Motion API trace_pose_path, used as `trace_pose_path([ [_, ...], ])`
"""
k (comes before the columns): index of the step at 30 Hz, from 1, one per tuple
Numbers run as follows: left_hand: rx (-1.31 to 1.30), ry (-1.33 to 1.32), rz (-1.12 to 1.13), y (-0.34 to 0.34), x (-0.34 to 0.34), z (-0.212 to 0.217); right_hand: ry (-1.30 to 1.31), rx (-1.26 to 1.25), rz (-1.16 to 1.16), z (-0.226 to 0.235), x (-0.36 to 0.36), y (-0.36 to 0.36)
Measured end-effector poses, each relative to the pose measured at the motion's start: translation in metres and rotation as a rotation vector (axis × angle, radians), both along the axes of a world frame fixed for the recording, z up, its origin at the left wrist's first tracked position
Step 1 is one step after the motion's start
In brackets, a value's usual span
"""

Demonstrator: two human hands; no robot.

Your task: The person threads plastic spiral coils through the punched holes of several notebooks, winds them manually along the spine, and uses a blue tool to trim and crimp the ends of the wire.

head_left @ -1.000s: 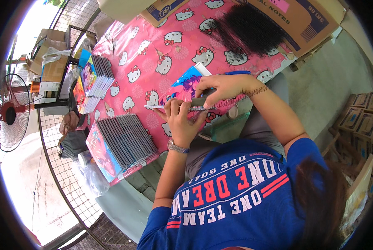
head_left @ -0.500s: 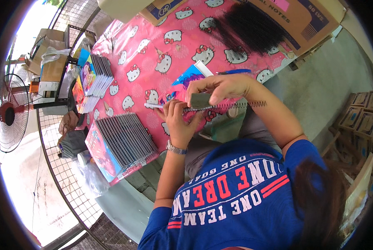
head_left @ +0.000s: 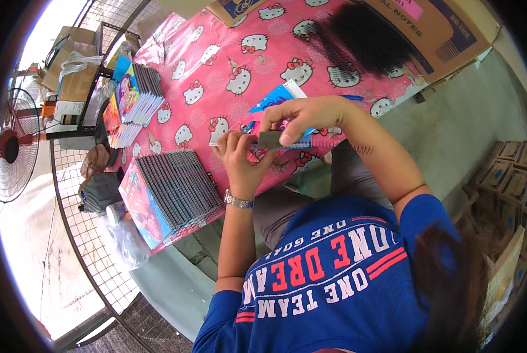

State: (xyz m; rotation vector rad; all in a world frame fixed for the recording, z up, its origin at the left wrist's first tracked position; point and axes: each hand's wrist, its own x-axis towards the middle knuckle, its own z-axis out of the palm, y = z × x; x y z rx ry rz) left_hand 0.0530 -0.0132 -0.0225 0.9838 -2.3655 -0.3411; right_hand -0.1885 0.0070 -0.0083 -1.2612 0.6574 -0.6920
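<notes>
Change: since half a second ago my right hand has slid a little along the notebook, and the grey block now sits lower between my two hands; the left hand has barely shifted.
Right hand: fingers curled down over the notebook's near edge, fingertips pinching the top of the grey block. The grip is closed on it.
Left hand: thumb and fingers closed around the notebook's spiral edge from below, just left of the block; a watch sits on that wrist.
Notebook: blue-covered, lying on the pink tablecloth at the table's near edge, between my hands, partly hidden under them.
Block: small, dark grey, rectangular, pressed against the notebook's edge; I cannot tell what kind of tool it is.
Stack near: a row of spiral-bound notebooks lies to my left, at the table's corner, well apart from my hands, same place as before.
Stack far: another pile of notebooks stands farther along the left edge.
Coils: a dark heap of coils lies beyond the notebook, beside a cardboard box.
Off the table: a fan stands at far left.
</notes>
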Motion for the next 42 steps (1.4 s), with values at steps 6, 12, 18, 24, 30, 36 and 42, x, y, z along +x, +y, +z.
trace_pose_path([
  [6, -0.034, 0.031, 0.026, 0.009, 0.005, 0.001, -0.203, -0.033, 0.066, -0.011, 0.009, -0.007],
  [12, -0.086, 0.027, 0.049, 0.02, 0.008, 0.005, -0.164, -0.072, 0.171, -0.006, 0.015, -0.011],
  [18, -0.062, -0.006, 0.098, 0.022, 0.011, 0.011, -0.24, 0.02, 0.121, -0.01, 0.029, -0.014],
  [24, 0.026, -0.002, 0.079, 0.018, 0.025, 0.012, -0.366, 0.028, 0.241, -0.021, 0.033, -0.027],
  [30, 0.062, 0.103, 0.075, 0.021, 0.041, 0.01, -0.107, 0.125, 0.149, -0.019, 0.049, -0.027],
  [36, 0.05, 0.181, 0.079, 0.009, 0.065, 0.002, -0.402, 0.275, 0.115, -0.025, 0.061, -0.031],
  [42, 0.4, 0.294, 0.089, 0.012, 0.054, -0.006, -0.09, -0.016, 0.069, -0.002, 0.054, -0.029],
])
